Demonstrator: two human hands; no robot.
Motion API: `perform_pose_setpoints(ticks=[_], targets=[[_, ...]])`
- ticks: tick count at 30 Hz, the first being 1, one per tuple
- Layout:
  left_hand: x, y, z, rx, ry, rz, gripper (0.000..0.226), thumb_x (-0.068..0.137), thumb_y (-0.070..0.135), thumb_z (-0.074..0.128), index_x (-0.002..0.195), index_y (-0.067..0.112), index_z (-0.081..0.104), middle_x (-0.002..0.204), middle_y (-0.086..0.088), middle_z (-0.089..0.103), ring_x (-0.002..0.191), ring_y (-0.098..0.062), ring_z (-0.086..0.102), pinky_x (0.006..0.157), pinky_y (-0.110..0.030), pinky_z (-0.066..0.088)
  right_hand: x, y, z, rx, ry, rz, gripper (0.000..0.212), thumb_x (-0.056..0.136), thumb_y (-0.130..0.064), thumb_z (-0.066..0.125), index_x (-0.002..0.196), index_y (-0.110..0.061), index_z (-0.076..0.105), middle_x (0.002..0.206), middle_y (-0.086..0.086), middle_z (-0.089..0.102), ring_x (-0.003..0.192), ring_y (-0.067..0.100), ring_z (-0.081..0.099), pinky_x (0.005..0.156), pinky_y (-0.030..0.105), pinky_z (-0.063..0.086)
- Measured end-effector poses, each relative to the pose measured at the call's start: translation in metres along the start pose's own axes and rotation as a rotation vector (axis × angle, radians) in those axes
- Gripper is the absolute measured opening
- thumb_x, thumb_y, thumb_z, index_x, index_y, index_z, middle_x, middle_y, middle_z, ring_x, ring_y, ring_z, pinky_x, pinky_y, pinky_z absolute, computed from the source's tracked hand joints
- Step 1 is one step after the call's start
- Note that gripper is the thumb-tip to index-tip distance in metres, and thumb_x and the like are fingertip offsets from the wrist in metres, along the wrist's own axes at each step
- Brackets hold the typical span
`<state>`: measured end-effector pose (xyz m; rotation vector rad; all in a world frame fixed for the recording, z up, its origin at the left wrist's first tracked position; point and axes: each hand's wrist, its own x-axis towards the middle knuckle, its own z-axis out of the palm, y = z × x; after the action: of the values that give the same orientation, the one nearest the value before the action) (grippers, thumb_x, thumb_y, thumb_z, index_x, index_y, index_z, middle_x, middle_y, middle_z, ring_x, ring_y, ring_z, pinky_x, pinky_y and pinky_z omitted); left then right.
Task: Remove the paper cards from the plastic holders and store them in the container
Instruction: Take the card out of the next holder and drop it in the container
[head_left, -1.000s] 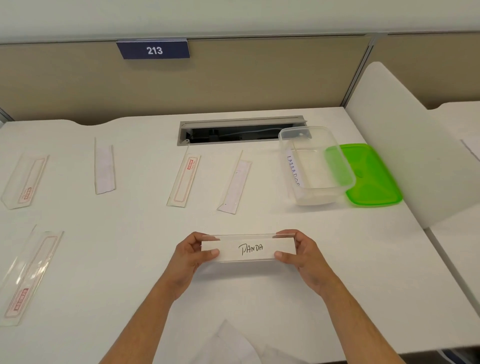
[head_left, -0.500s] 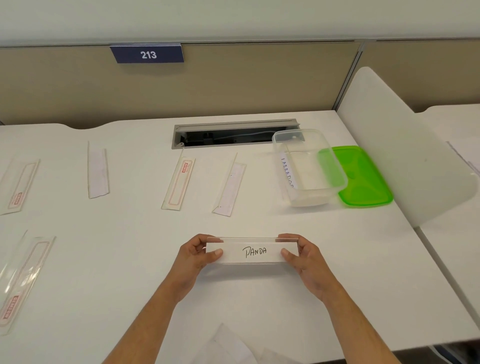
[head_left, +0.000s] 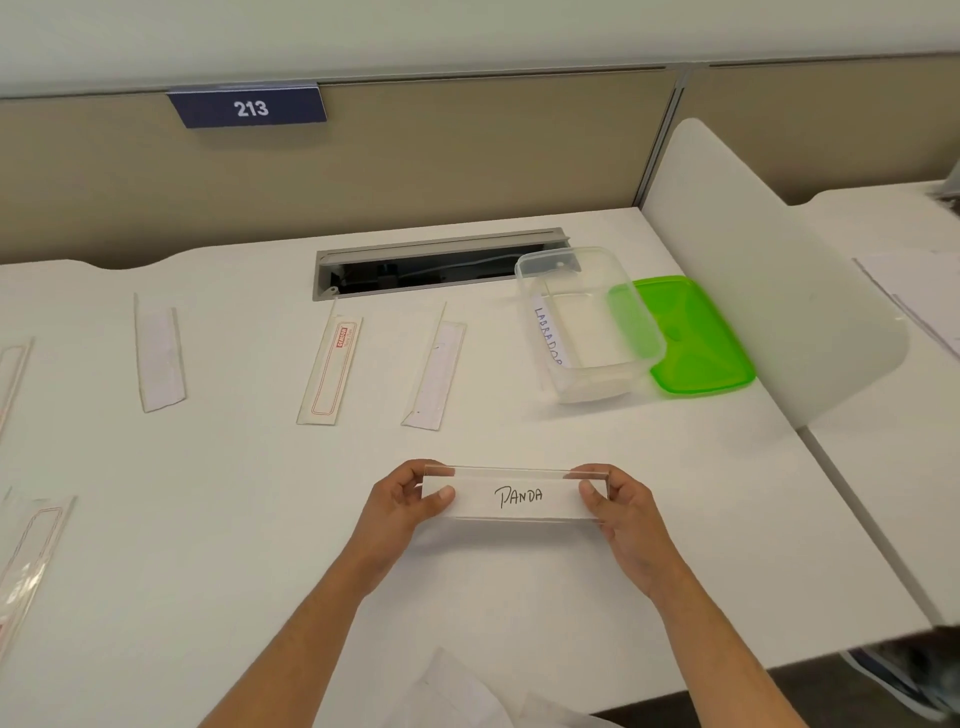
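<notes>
A clear plastic holder (head_left: 514, 496) is held just above the white counter (head_left: 234, 519), near its front edge. It is a long, narrow, see-through strip with a white paper card (head_left: 519, 501) inside it, and the card bears the handwritten word "PANDA" in black, reading upright toward the person. The holder's long axis runs left to right, roughly level, with its top edge tipped slightly away.

The left hand (head_left: 402, 506) has its grip closed on the holder's left end, thumb on the front face and fingers curled behind. The right hand (head_left: 623, 512) has its grip closed on the right end in the same way.

Farther back and to the right stands a clear plastic container (head_left: 587, 325), open on top. A white card marked "LABRADOR" (head_left: 548, 335) leans inside against its left wall, its long axis running front to back. A green lid (head_left: 696, 338) lies flat on the counter, touching the container's right side.

Across the middle of the counter lie more holders with their long axes front to back: one with a plain white insert (head_left: 158, 356), one with a red-outlined label (head_left: 332, 374), and another with a white insert (head_left: 436, 374).
</notes>
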<state>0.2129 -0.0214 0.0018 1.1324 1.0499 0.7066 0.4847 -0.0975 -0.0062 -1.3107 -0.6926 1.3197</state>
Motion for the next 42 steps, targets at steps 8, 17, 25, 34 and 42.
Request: perform_pose_setpoints(ticks=[8,17,25,34,42], targets=[[0.02,0.001,0.036,0.165,-0.039,0.086,0.026,0.091,0.029,0.068,0.117,0.027,0.065,0.116,0.011,0.069,0.109,-0.004,0.062,0.092,-0.018,0.048,-0.017,-0.004,-0.03,0.104,0.156,-0.023,0.055,0.059,-0.042,0.087,0.099,-0.008,0.071,0.104,0.01,0.068,0.101,0.029,0.063,0.084,0.039,0.05],[0.055,-0.017,0.079,0.654,-0.054,0.173,0.04,0.104,0.035,0.038,0.14,0.021,0.049,0.144,0.009,0.047,0.135,-0.004,0.037,0.116,-0.022,0.018,-0.035,-0.03,-0.065,0.185,0.406,-0.135,0.056,0.054,-0.045,0.086,0.097,-0.011,0.071,0.1,0.007,0.072,0.101,0.023,0.069,0.07,0.024,0.057],[0.098,-0.04,0.081,1.268,-0.05,0.419,0.078,0.091,0.061,0.011,0.152,0.016,0.028,0.161,0.002,0.02,0.15,-0.019,0.011,0.119,-0.033,-0.008,-0.025,-0.059,-0.055,0.199,0.64,-0.283,0.022,0.073,-0.025,0.078,0.09,-0.014,0.071,0.073,-0.01,0.065,0.091,0.016,0.068,0.072,0.02,0.055],[0.098,-0.045,0.083,1.326,0.007,0.44,0.065,0.099,0.055,0.025,0.153,0.02,0.026,0.161,0.006,0.02,0.149,-0.013,0.009,0.119,-0.039,-0.001,0.03,-0.114,-0.035,-0.21,0.912,-0.476,0.018,0.084,-0.031,0.075,0.091,-0.015,0.07,0.049,-0.021,0.044,0.05,0.002,0.042,0.055,0.014,0.037],[0.099,-0.045,0.083,1.319,0.02,0.444,0.065,0.099,0.055,0.026,0.154,0.02,0.025,0.161,0.007,0.017,0.149,-0.011,0.004,0.12,-0.038,-0.001,0.11,-0.138,-0.013,-0.683,0.932,-0.463,0.029,0.081,-0.038,0.073,0.092,-0.011,0.068,0.083,0.003,0.071,0.072,0.02,0.063,0.066,0.024,0.039]])
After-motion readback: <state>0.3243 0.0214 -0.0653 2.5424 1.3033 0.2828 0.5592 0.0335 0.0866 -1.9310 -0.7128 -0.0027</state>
